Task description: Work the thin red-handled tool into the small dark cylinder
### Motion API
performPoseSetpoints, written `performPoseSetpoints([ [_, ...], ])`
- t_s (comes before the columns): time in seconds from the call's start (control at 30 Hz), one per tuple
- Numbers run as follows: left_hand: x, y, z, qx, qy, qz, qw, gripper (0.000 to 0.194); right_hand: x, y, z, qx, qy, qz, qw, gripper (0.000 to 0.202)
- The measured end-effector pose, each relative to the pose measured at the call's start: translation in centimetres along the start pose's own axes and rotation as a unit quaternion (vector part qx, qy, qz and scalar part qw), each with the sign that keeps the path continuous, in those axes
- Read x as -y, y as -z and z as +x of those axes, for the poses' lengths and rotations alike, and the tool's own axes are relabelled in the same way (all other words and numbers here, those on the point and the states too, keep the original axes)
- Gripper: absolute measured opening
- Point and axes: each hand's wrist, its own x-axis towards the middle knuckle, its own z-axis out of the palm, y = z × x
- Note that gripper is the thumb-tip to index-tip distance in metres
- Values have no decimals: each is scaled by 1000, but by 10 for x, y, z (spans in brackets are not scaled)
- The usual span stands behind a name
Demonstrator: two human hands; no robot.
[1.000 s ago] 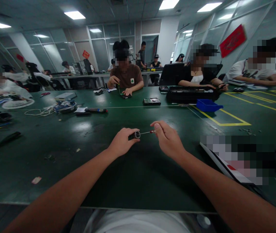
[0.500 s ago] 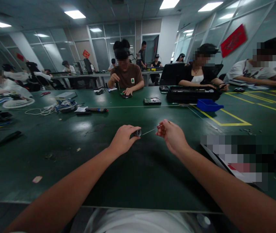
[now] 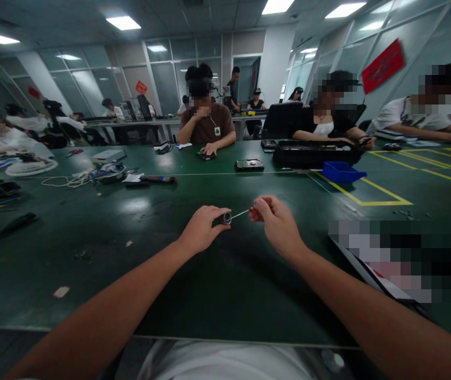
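Observation:
Between the thumb and fingers of my left hand (image 3: 199,229) is a small dark cylinder (image 3: 226,217), its round, silver-rimmed end turned toward my right hand. My right hand (image 3: 276,224) is closed around the reddish handle of a thin screwdriver (image 3: 241,214). The screwdriver's slim metal shaft points left, and its tip is at the cylinder's round end; whether it goes inside I cannot tell. Most of the cylinder is hidden by my left fingers. Both hands are above the green table (image 3: 225,295).
Farther off lie a hard drive (image 3: 249,165), a blue tray (image 3: 342,172), a long black device (image 3: 316,154) and a dark tool (image 3: 158,179) with a red-marked end. Loose small metal pieces (image 3: 405,215) are at right. Co-workers sit across the table.
My right hand has moved slightly left, bringing the screwdriver tip to the cylinder's end. The co-worker opposite has raised one hand to the face.

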Motion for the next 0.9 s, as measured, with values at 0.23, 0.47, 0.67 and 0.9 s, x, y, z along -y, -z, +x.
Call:
performPoseSetpoints([
  [0.23,1,-1,0,-9,-1,-3,1000,38,4,-1,-3,-5,34,-40,999,23],
  [0.47,2,-1,0,-11,18,0,1000,40,5,-2,-7,-2,46,-58,997,22],
  [0.67,0,0,1,-13,29,-5,999,39,5,-1,-6,5,46,-50,998,21],
  [0.9,0,-2,2,-20,23,-5,1000,39,2,-2,-5,-1,47,-44,998,20],
])
